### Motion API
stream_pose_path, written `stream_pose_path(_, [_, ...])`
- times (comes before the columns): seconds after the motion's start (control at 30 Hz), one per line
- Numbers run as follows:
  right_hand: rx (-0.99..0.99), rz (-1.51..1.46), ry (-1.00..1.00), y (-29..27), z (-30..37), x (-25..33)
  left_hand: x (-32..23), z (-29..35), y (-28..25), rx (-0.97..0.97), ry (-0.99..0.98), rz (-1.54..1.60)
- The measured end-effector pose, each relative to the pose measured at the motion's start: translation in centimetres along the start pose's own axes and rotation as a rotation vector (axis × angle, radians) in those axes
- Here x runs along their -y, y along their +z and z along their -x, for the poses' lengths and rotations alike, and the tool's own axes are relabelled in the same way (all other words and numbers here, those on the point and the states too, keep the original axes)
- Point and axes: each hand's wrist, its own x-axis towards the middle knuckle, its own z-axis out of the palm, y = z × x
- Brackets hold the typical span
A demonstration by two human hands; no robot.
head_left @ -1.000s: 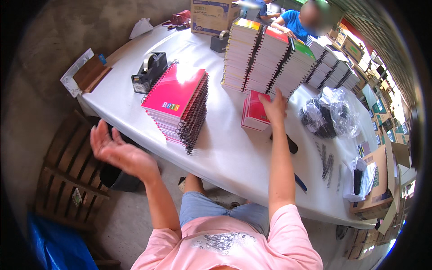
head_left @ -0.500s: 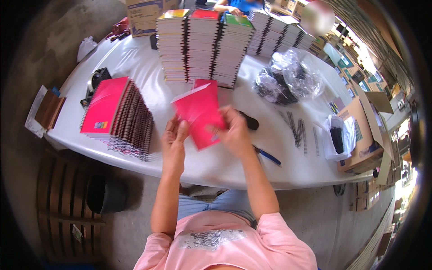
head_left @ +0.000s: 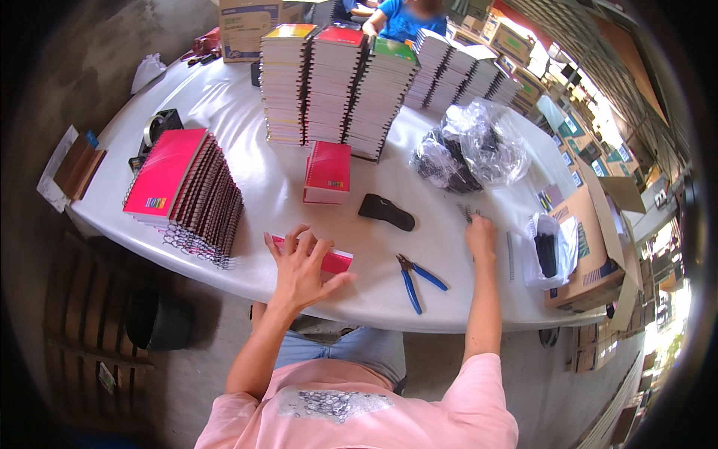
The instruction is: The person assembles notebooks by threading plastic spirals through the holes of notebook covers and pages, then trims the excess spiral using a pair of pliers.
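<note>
White table (head_left: 247, 187) bears notebook stacks (head_left: 336, 75); left hand (head_left: 299, 266), fingers spread, presses pink notebook (head_left: 335, 261).

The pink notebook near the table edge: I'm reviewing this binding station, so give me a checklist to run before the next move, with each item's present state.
1. Pink notebook lies flat on the white table: ok.
2. Left hand rests on the notebook, fingers spread: ok.
3. Right hand has reached the dark wire coil: at it, but a closed grip on it: cannot tell.
4. Blue-handled pliers lie between the two hands, free of both: ok.
5. Notebook's spine holes lined up: cannot tell, the hand covers it.
6. Leaning stack of pink notebooks at the left stands apart from the left hand: ok.
</note>
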Motion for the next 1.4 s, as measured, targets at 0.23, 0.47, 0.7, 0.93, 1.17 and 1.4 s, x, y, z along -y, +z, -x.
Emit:
stream_pose_path(0.23, [-0.187, 0.018, -0.088, -5.8, 1.4, 0.8, 0.2, 0.5, 2.9, -0.179, -0.057, -0.103])
stream_pose_path(0.47, [0.282, -0.79, -0.495, -9.4, 8.8, 10.7, 0.8, 0.8, 2.7, -0.23, -0.074, -0.073])
stream_pose_path(0.7, [0.292, -1.027, -0.523, -5.9, 12.3, 16.9, 0.6, 0.6, 3.5, -0.241, -0.027, -0.09])
stream_pose_path(0.93, [0.356, -1.107, -0.574, -5.5, 12.4, 18.1, 0.9, 0.5, 3.3, -0.212, -0.068, -0.092])
stream_pose_path(1.17, [0.351, -1.162, -0.534, -5.9, 12.3, 18.1, 0.7, 0.5, 3.4, -0.208, -0.067, -0.097])
stream_pose_path(1.4, [0.32, -1.184, -0.515, -6.4, 12.1, 18.5, 0.7, 0.6, 3.6, -0.225, -0.083, -0.101])
